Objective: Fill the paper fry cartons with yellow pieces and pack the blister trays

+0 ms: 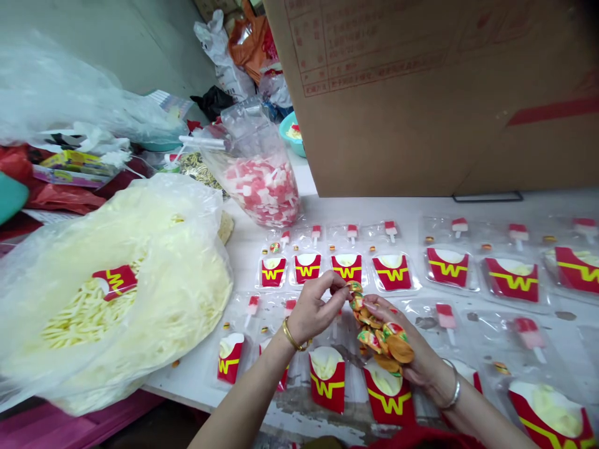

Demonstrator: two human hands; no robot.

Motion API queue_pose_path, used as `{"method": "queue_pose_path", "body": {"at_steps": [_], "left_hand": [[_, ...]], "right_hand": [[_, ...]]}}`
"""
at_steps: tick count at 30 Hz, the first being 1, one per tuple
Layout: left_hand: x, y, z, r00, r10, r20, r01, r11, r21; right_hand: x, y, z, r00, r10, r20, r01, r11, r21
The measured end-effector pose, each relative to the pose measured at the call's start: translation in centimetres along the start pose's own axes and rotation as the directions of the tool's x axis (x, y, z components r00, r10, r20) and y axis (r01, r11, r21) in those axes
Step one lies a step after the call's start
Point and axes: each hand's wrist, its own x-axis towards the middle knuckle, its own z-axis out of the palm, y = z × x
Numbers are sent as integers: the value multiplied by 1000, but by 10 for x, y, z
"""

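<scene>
My right hand (421, 349), with a silver bangle, is closed around a bunch of miniature toy pizzas (381, 340), round pieces with brown backs and red, green and yellow tops. At the far end of the bunch, the thumb and fingers of my left hand (318, 305) pinch one toy pizza (354, 287). Both hands are above rows of clear plastic blister trays (393, 265). The trays hold red fries boxes (347, 268) with a yellow W, red-and-white toy popsicles (390, 229) and tiny burgers (372, 249). One toy pizza (275, 247) lies in the far-left tray.
A large bag of toy fries (187, 293) takes up the left of the white table (374, 209), a red fries box (115, 282) lying inside. Behind stands a bag of toy popsicles (262, 190). A big cardboard box (421, 137) blocks the back right.
</scene>
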Motion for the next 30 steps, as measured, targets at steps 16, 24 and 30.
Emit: {"method": "queue_pose_path", "body": {"at_steps": [16, 24, 30], "left_hand": [[-18, -24, -29, 958, -204, -201, 239, 957, 167], [-89, -13, -47, 918, -360, 169, 202, 789, 580], [-116, -20, -33, 915, -397, 72, 244, 687, 684]], "right_hand": [[-10, -5, -8, 982, -33, -188, 35, 999, 7], [-20, -5, -9, 976, 22, -217, -28, 999, -27], [-26, 9, -3, 957, -14, -290, 6, 1000, -28]]}}
